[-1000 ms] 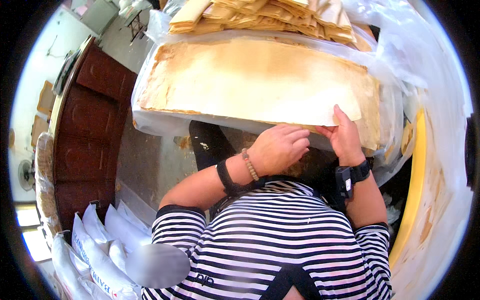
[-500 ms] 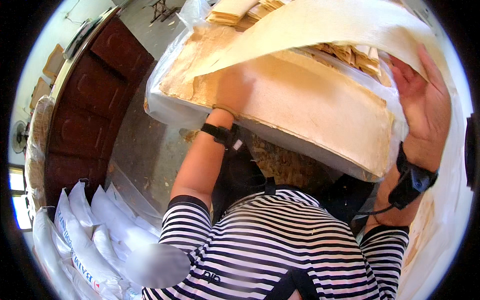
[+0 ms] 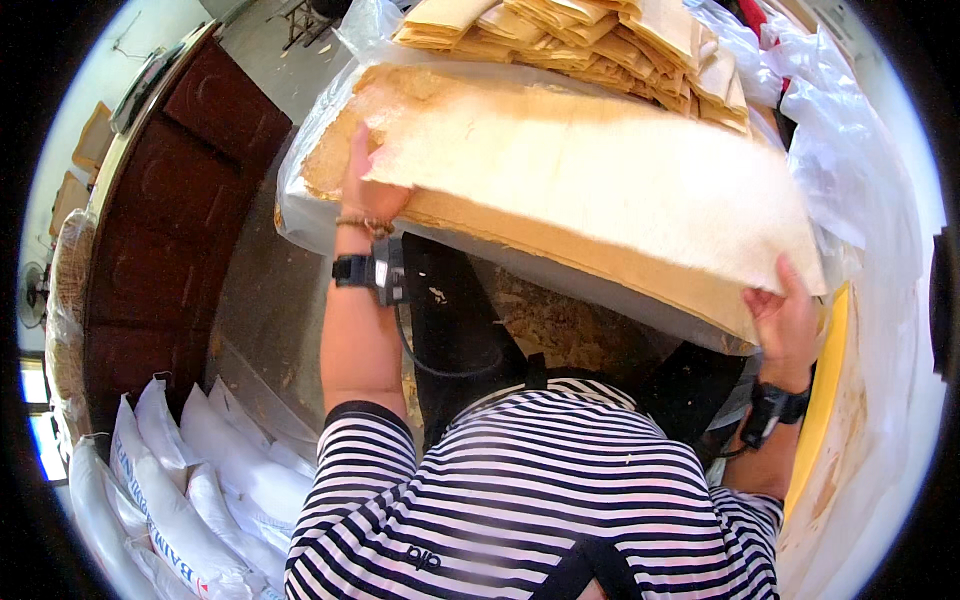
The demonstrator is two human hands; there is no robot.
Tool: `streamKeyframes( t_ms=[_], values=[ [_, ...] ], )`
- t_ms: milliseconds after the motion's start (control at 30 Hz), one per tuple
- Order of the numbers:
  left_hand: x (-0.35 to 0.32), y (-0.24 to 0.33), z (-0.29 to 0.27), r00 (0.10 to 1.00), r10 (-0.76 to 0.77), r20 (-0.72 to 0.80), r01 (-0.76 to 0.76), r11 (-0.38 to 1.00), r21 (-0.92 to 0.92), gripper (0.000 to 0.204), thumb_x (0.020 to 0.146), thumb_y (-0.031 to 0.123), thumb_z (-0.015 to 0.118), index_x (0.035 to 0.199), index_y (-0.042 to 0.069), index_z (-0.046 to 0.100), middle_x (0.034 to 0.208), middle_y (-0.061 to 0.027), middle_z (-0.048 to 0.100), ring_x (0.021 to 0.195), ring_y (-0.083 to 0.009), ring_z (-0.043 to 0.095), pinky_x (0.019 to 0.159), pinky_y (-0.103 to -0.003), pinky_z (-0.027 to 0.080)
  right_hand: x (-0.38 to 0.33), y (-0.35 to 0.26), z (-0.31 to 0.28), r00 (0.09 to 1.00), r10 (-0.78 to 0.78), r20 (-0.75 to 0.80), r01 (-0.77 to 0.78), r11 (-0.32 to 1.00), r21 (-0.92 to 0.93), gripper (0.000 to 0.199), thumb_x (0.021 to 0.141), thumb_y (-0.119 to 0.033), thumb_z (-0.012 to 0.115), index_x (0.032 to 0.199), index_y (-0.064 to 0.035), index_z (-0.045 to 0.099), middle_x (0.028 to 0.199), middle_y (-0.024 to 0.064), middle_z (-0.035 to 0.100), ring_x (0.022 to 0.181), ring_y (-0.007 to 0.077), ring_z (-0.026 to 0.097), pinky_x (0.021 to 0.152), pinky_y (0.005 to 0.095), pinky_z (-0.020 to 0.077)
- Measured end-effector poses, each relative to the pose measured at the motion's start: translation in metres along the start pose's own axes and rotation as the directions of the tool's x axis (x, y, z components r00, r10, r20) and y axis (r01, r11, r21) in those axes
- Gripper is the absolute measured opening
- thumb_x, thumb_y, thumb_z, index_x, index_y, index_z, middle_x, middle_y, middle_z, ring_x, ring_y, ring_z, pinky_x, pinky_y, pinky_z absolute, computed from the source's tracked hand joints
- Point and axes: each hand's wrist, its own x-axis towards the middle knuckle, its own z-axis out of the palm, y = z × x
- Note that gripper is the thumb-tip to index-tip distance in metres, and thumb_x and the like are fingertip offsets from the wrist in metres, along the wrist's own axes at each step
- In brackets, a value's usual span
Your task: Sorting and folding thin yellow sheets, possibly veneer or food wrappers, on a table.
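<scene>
A pale, thin sheet that looks like wood veneer (image 3: 600, 170) lies slanting over a flat stack of tan sheets (image 3: 330, 150). My left hand (image 3: 372, 190) is at the sheet's left end, thumb up beside the edge and fingers partly hidden under it. At the near right corner, my right hand (image 3: 785, 315) pinches the sheet's edge between thumb and fingers. Each wrist wears a black strap with a small device; a beaded bracelet (image 3: 365, 224) circles the left wrist.
Narrow tan strips (image 3: 600, 45) are heaped behind the sheet. Clear plastic film (image 3: 860, 150) hangs at the right, near a yellow board edge (image 3: 815, 400). A dark red wooden cabinet (image 3: 180, 200) stands at the left, with full white sacks (image 3: 240, 470) below it.
The raised sheet has come down toward me onto the stack, uncovering the strips behind. My right hand moved nearer and lower with it; my left hand shifted left to the sheet's end.
</scene>
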Motion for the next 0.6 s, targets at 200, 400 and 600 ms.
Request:
streamKeyframes(
  t_ms=[200, 400, 600],
  values=[
    [-0.002, 0.0, -0.007, 0.911, 0.14, -0.388, 0.074, 0.871, 0.487, 0.032, 0.096, 0.02, 0.063, 0.121, 0.003, 0.058, 0.111, -0.0082, 0.063, 0.101, -0.0201, 0.064, 0.089, -0.034, 0.055, 0.004, 0.071, -0.035, 0.977, 0.21, 0.028, -0.212, 0.965, 0.152, 0.035, 0.097, -0.022, 0.061, 0.128, -0.0067, 0.052, 0.11, 0.011, 0.064, 0.084, 0.0231, 0.064, 0.064, 0.0322, 0.0577],
    [0.012, 0.003, 0.022, 0.935, 0.278, -0.219, 0.074, 0.453, 0.889, 0.038, 0.092, 0.032, 0.067, 0.114, 0.001, 0.064, 0.098, -0.008, 0.067, 0.095, -0.0182, 0.064, 0.075, -0.027, 0.049, 0.005, 0.08, -0.038, 0.972, 0.236, -0.004, -0.231, 0.958, 0.171, 0.034, 0.098, -0.022, 0.06, 0.127, -0.0063, 0.052, 0.109, 0.0111, 0.065, 0.085, 0.0227, 0.065, 0.065, 0.0314, 0.058],
    [-0.026, 0.046, 0.087, 0.684, 0.662, 0.307, 0.379, -0.681, 0.626, 0.035, 0.084, 0.041, 0.069, 0.099, 0.009, 0.075, 0.096, -0.0165, 0.072, 0.087, -0.0321, 0.07, 0.077, -0.044, 0.055, 0.01, 0.094, -0.051, 0.969, 0.244, 0.031, -0.246, 0.951, 0.189, 0.029, 0.099, -0.023, 0.06, 0.123, -0.008, 0.055, 0.109, 0.0099, 0.068, 0.086, 0.0215, 0.068, 0.066, 0.031, 0.0597]
  ],
)
